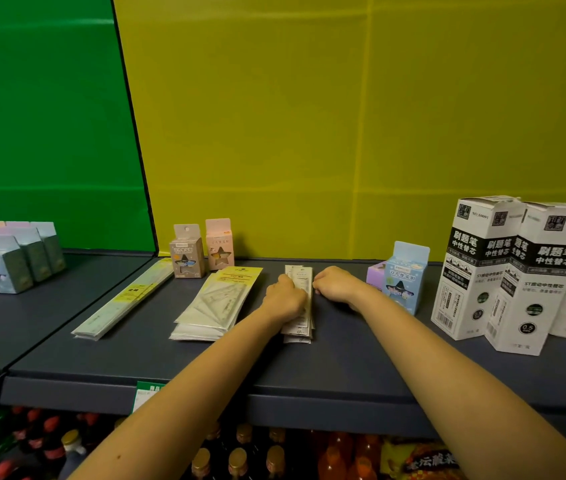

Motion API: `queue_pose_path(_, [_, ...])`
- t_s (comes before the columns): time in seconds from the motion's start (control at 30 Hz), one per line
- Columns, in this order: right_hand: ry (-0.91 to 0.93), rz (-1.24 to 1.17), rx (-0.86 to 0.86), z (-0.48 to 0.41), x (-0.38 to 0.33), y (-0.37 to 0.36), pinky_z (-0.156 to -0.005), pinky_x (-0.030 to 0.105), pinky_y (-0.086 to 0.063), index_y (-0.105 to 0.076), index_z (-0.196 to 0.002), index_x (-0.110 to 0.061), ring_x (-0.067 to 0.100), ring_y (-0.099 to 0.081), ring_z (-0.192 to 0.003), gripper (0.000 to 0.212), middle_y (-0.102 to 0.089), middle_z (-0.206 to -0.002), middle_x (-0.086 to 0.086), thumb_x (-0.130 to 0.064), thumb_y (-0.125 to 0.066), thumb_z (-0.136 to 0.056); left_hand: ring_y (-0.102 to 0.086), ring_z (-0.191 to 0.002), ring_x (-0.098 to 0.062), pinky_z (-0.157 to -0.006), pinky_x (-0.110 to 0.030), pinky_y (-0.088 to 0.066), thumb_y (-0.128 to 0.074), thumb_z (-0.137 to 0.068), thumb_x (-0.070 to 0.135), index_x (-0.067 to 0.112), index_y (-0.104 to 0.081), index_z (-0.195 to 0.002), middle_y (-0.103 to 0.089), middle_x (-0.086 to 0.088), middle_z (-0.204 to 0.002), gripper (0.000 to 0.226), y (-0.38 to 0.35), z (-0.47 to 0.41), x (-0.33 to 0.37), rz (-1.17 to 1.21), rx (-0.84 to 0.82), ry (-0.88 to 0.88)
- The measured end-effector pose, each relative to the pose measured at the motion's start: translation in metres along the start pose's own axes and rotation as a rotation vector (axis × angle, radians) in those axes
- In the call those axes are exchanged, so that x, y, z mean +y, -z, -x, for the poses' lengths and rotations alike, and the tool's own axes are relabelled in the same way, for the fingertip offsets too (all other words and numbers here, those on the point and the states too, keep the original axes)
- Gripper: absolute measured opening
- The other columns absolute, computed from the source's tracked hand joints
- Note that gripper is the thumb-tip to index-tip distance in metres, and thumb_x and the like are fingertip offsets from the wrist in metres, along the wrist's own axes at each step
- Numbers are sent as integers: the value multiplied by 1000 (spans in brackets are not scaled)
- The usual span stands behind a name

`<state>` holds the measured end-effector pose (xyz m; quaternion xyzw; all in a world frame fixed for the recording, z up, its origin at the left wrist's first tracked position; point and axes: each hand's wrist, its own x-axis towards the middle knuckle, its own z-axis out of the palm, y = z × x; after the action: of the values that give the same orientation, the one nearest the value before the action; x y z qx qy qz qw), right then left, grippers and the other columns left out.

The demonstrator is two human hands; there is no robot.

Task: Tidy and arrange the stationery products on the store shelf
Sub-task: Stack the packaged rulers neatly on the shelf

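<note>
A small stack of short ruler packs lies on the dark grey shelf. My left hand rests on the stack's left side with fingers curled over it. My right hand presses against the stack's right edge with fingers bent. To the left lies a pile of set-square packs with yellow headers. Further left, long ruler packs lie diagonally.
Two small star-window boxes stand at the back. A blue box and a purple box stand right of my hands. Tall black-and-white refill cartons fill the right. Pastel boxes stand far left. Bottles sit on the shelf below.
</note>
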<state>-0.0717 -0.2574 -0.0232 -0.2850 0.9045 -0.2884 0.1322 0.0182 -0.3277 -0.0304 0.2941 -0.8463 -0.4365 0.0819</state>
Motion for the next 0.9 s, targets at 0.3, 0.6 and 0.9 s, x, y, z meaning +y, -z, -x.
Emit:
queue_pose_path(0.3, [35, 20, -42, -2, -2, -3, -52, 22, -30, -60, -88, -9, 22, -44, -73, 22, -51, -81, 7, -4, -38, -91, -55, -84, -23, -76, -32, -44, -35, -90, 6, 8, -48, -103, -54, -19, -112, 19, 5, 3, 0, 200, -66, -43])
queue_pose_path(0.6, [-65, -288, -244, 52, 0, 12, -45, 12, -47, -41, -132, 1, 10, -55, -61, 35, -58, -76, 5, -9, -31, -99, -48, -90, -11, -81, -25, -40, -34, -96, 2, 3, -33, -138, -45, -12, -133, 42, 21, 44, -5, 497, -190, -32])
queue_pose_path(0.9, [-31, -228, -292, 73, -8, 6, -55, 14, -52, -47, -128, 2, 9, -58, -63, 35, -59, -76, 5, -11, -32, -99, -54, -77, -15, -66, -30, -46, -35, -97, 14, 14, -30, -140, -53, 1, -88, 43, 15, 48, -6, 655, -222, -13])
